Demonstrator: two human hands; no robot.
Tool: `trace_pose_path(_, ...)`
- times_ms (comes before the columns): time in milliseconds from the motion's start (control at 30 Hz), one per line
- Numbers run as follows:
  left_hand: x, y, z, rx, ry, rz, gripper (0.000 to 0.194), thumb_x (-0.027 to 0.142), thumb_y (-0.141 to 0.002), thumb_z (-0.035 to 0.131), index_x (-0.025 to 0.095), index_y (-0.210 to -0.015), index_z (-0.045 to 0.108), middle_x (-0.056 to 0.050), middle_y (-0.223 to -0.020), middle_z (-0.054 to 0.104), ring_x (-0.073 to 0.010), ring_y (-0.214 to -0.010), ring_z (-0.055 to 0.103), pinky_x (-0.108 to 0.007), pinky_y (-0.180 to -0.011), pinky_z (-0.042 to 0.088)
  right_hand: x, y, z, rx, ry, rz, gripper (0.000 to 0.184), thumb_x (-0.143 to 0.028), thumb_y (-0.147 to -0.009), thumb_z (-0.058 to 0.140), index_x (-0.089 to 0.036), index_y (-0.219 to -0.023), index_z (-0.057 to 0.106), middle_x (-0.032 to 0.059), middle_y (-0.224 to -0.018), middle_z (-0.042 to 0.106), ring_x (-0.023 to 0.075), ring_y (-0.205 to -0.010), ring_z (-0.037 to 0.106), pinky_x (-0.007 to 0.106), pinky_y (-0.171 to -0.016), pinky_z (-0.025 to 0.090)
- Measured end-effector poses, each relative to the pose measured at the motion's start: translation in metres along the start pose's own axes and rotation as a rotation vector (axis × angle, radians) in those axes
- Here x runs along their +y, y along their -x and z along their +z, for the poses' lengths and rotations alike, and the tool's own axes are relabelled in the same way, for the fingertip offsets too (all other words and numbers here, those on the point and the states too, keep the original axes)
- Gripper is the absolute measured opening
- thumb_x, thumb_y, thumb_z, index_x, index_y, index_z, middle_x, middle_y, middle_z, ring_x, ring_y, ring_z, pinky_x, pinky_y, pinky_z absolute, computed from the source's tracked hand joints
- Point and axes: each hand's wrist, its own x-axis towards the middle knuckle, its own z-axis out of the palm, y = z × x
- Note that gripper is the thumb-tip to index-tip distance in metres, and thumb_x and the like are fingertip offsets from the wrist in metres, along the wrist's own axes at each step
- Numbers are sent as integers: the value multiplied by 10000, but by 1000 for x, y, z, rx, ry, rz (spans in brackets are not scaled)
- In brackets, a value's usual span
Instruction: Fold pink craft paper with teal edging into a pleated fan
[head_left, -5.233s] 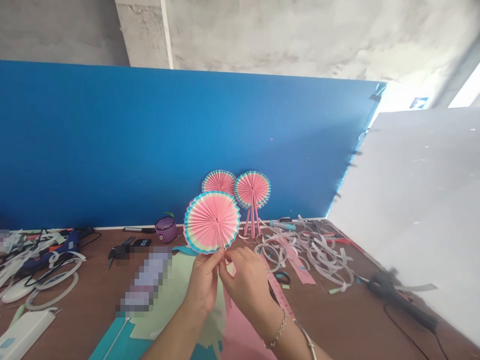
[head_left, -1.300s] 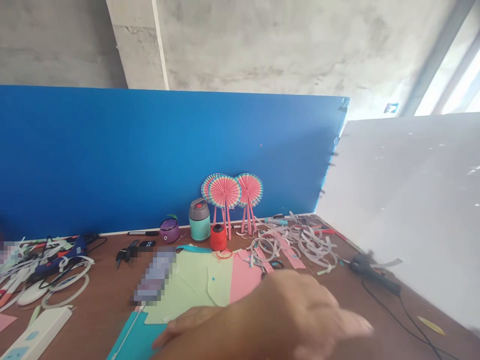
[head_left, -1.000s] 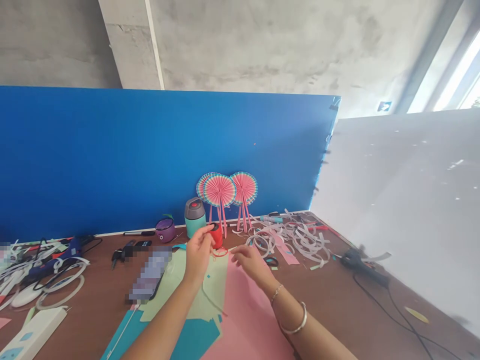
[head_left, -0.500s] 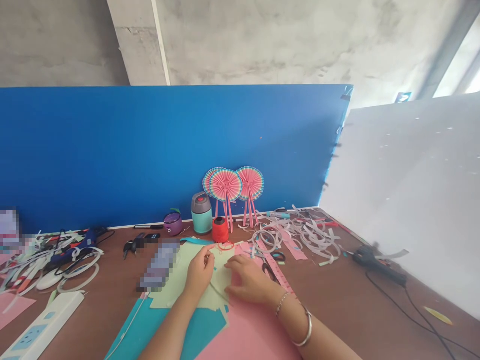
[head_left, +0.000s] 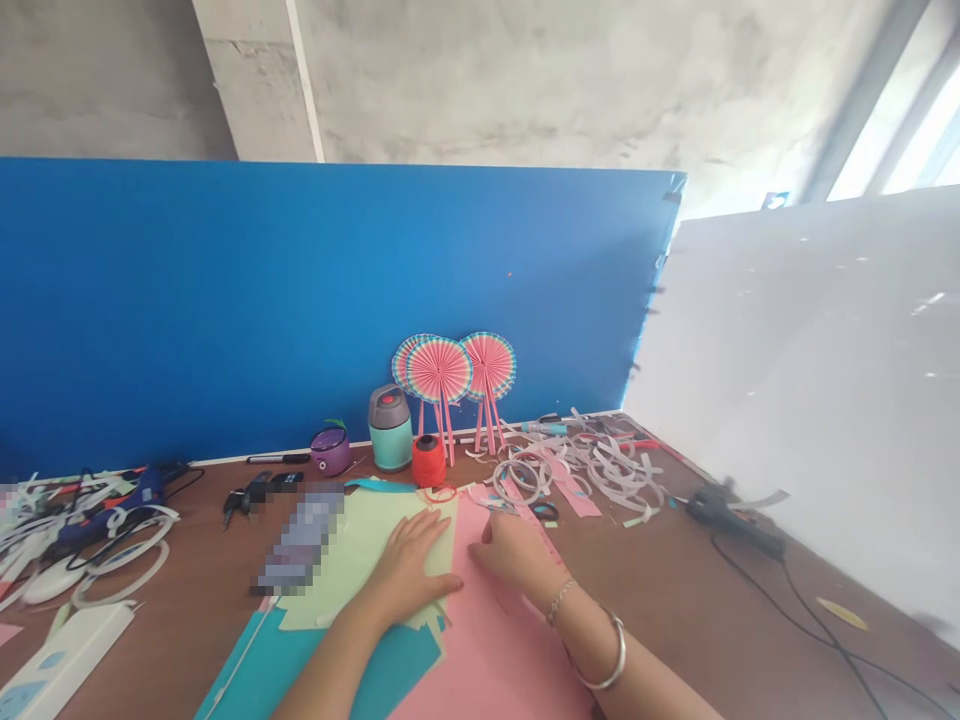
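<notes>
My brown bench (head_left: 637, 610) runs out ahead of me to a blue board (head_left: 300, 300), with a white panel (head_left: 795, 400) on the right. Both hands lie open, holding nothing: my left hand (head_left: 409, 570) presses flat, fingers spread, on the pale green card (head_left: 360, 560), and my right hand (head_left: 514, 555) rests on the pink card (head_left: 487, 640) just beside it. A teal card (head_left: 330, 665) lies under my left forearm. Beyond my fingertips stand a red thread spool (head_left: 428, 462) and pink paper fans (head_left: 439, 370); paper strips (head_left: 600, 470) are heaped past my right hand.
</notes>
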Motion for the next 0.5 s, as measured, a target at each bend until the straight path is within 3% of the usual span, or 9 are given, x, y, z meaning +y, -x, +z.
trace_pose_path(233,-2,-1,1,36,43,-6,691,517,-657,661,275,-1283,496,-78,-1418,401,-287,-1334,292,-481,-1099,161,-6,4,-2,67,41,-9,155,-258,-650,579,-153,-753,628,124,-802,668,245,-778,619,299,-628,402)
trace_pose_path(367,-3,-1,2,48,49,8,682,533,-660,658,276,-1274,508,-81,-1411,413,-294,-1327,303,-483,-1093,180,-7,4,-1,-23,-145,32,146,-249,-595,620,-153,-705,612,65,-651,617,198,-621,581,268,-535,366)
trace_pose_path(500,-3,-2,3,46,18,12,661,538,-685,634,270,-1276,506,-81,-1415,408,-290,-1329,299,-485,-1099,166,-2,-2,7,-65,-295,40,112,-246,-597,611,-158,-658,577,-45,-486,464,100,-438,427,211,-421,274)
